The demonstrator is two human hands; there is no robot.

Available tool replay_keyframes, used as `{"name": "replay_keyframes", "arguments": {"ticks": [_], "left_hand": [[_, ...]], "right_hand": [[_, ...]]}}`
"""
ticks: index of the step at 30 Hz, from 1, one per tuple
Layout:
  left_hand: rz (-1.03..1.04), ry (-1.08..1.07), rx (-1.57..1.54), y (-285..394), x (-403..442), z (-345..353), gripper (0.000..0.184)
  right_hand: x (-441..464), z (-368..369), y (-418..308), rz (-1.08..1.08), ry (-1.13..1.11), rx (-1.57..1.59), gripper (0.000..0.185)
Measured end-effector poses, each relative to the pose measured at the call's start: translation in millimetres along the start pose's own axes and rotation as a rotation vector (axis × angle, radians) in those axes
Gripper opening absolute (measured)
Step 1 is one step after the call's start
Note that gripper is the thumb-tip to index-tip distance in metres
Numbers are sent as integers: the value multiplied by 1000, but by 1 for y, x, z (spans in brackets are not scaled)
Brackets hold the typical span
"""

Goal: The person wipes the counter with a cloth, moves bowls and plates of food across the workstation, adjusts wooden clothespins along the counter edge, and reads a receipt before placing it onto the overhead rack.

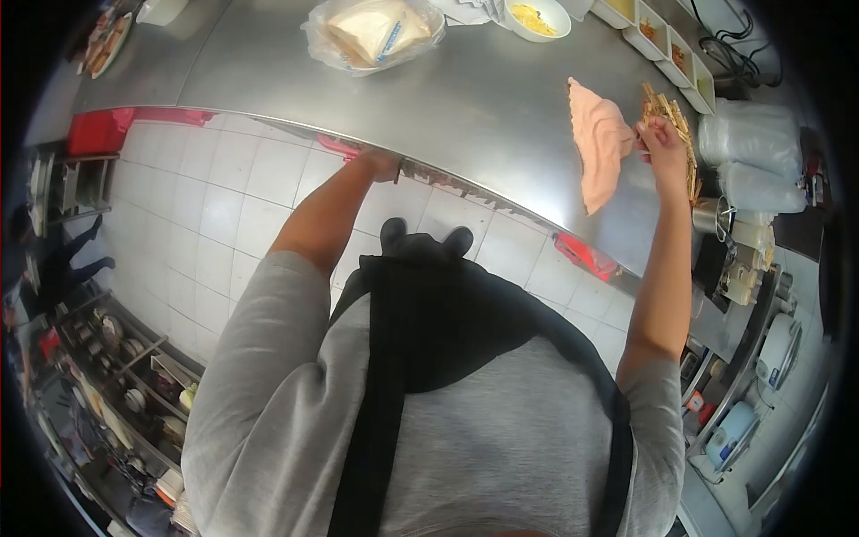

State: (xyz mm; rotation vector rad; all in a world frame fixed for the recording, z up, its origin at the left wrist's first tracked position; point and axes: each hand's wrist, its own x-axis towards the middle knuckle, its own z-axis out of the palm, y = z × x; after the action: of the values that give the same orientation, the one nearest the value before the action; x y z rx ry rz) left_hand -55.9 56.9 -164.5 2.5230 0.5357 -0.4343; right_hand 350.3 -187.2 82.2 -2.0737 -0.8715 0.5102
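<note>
Right hand [662, 148]: fingertips pinching the gathered side of a pink cloth [599, 134], which is at the right part of the steel desk [483, 98], just beside brown sticks [667, 106]. Left hand [380, 165]: at the desk's front edge; fingers hidden, grip cannot be told.

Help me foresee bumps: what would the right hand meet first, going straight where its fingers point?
The right hand would likely meet the pink cloth first, though they may be touching now.
</note>
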Motion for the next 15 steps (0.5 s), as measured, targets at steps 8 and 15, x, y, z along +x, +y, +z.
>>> {"name": "replay_keyframes", "arguments": {"ticks": [8, 15], "left_hand": [[44, -333, -94, 21, -20, -58, 43], [75, -383, -330, 14, -30, -58, 48]], "right_hand": [[-164, 63, -75, 276, -513, 520, 24], [-241, 184, -21, 560, -667, 729, 19]]}}
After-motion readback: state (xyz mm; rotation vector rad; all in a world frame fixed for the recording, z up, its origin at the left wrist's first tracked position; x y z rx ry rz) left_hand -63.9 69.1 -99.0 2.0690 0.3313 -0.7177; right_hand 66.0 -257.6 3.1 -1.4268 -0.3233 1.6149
